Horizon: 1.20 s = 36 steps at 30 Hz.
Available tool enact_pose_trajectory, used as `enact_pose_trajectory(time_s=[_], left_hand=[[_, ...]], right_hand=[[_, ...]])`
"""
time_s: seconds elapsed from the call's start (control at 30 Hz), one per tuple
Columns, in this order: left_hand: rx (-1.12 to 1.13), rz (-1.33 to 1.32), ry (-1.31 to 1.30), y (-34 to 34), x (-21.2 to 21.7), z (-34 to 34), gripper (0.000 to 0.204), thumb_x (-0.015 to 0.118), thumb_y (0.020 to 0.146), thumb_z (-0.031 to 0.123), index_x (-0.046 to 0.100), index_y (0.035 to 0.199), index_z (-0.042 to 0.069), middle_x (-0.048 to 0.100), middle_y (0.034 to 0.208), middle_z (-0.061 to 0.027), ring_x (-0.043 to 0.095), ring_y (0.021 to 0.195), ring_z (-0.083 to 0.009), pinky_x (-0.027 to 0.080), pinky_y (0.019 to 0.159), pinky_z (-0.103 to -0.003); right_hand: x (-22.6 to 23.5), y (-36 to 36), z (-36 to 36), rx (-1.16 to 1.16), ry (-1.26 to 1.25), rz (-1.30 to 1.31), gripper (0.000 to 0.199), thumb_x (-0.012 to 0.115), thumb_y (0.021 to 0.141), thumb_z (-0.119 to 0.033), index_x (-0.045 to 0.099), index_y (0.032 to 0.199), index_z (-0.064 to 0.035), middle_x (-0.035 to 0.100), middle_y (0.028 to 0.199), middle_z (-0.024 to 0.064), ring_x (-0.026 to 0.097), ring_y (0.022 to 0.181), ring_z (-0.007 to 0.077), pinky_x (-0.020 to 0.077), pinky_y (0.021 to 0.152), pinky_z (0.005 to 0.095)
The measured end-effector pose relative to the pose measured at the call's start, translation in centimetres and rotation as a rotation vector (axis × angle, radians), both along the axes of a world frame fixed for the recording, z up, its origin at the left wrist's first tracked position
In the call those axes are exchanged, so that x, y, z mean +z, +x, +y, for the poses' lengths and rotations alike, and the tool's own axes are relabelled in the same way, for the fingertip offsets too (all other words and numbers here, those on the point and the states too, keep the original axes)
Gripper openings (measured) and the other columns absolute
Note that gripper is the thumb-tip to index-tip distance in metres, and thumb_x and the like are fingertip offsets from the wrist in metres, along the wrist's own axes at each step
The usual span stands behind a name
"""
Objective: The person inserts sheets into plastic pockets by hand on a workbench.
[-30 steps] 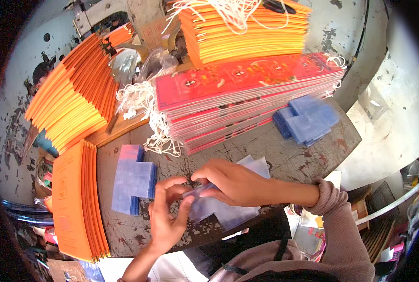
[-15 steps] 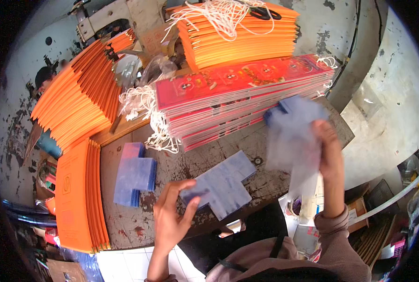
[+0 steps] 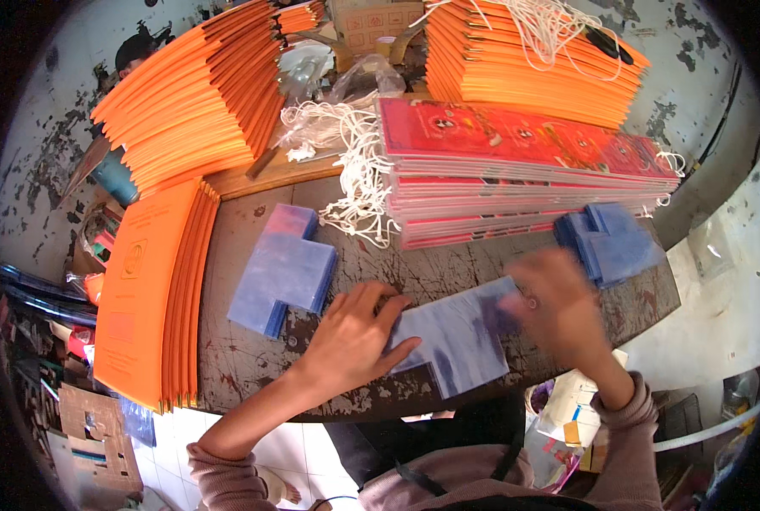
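Note:
A T-shaped translucent bluish plastic sheet [image 3: 457, 345] lies on the dark worn tabletop in front of me. At its left end my left hand [image 3: 354, 332] rests with its fingers apart, thumb and forefinger at the sheet's edge. Over the right end is my right hand [image 3: 559, 302], smeared by motion; its fingers cannot be made out. To the left lies a stack of similar T-shaped plastic sheets [image 3: 286, 264]. Another such stack [image 3: 614, 243] sits beyond my right hand, by the red pile.
A tall pile of red printed panels [image 3: 516, 196] with white cords [image 3: 359, 170] stands behind. Orange folders are stacked at left [image 3: 154, 294], far left [image 3: 201, 94] and far back [image 3: 533, 72], the last topped with white string. The table's curved edge runs just before me.
My right hand has come down and left from the right stack, no longer showing the raised clear sheet. My left hand now rests on the middle sheet. The whole view has shifted.

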State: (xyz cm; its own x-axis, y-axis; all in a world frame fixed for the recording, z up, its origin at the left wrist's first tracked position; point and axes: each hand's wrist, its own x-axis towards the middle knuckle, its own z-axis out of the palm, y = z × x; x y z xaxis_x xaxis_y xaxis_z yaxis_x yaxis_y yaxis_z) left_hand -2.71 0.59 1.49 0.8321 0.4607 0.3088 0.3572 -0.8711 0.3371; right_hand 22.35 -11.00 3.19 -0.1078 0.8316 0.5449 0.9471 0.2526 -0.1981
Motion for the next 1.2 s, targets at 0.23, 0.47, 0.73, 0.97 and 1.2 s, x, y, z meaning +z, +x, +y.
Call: enact_pose_trajectory(time_s=[0.23,0.47,0.73,0.97,1.2], left_hand=[[0.024,-0.165,-0.035,0.8,-2.0,-0.1,0.044,0.077,0.071,0.023,0.064,0.109,0.005,0.054,0.099,-0.0121,0.056,0.091,-0.0294,0.047,0.078,-0.04],[-0.007,-0.125,-0.092,0.2,-1.7,-0.2,0.048,0.078,0.069,0.023,0.065,0.113,0.007,0.055,0.099,-0.0099,0.054,0.087,-0.0261,0.044,0.073,-0.038],[-0.001,-0.069,0.25,-0.5,-2.0,-0.5,0.041,0.076,0.071,0.029,0.07,0.106,0.008,0.056,0.09,0.0005,0.05,0.073,-0.0154,0.035,0.063,-0.031],[0.001,-0.044,0.414,-0.2,-1.8,-0.8,0.038,0.074,0.073,0.031,0.071,0.104,0.01,0.057,0.092,0.0022,0.053,0.072,-0.0127,0.035,0.066,-0.032],[0.013,-0.044,0.258,-0.4,-1.6,-0.5,0.034,0.076,0.072,0.027,0.069,0.1,0.01,0.055,0.09,0.0002,0.053,0.074,-0.0158,0.035,0.067,-0.034]], right_hand=[[-3.1,-4.1,3.3,0.254,-0.13,-0.041,0.039,0.069,0.078,-0.031,0.061,0.105,-0.0037,0.055,0.1,0.0087,0.053,0.094,0.0279,0.0447,0.079,0.0402],[-3.2,-3.7,3.4,0.263,-0.11,-0.083,0.039,0.068,0.077,-0.03,0.062,0.105,-0.0035,0.058,0.101,0.0082,0.056,0.087,0.0247,0.0452,0.076,0.0378],[-2.7,-3.8,3.7,0.337,-0.018,-0.119,0.029,0.071,0.074,-0.017,0.067,0.099,-0.0019,0.06,0.097,0.0074,0.06,0.082,0.0206,0.0465,0.069,0.0327],[-3.2,-4.3,3.0,0.3,0.006,-0.15,0.028,0.066,0.072,-0.014,0.067,0.098,-0.0015,0.059,0.099,0.0082,0.06,0.086,0.0209,0.0491,0.077,0.035],[-3.5,-4.1,3.8,0.363,-0.184,0.079,0.027,0.06,0.073,-0.017,0.059,0.096,-0.0018,0.054,0.1,0.0111,0.053,0.095,0.0272,0.0435,0.08,0.04]])
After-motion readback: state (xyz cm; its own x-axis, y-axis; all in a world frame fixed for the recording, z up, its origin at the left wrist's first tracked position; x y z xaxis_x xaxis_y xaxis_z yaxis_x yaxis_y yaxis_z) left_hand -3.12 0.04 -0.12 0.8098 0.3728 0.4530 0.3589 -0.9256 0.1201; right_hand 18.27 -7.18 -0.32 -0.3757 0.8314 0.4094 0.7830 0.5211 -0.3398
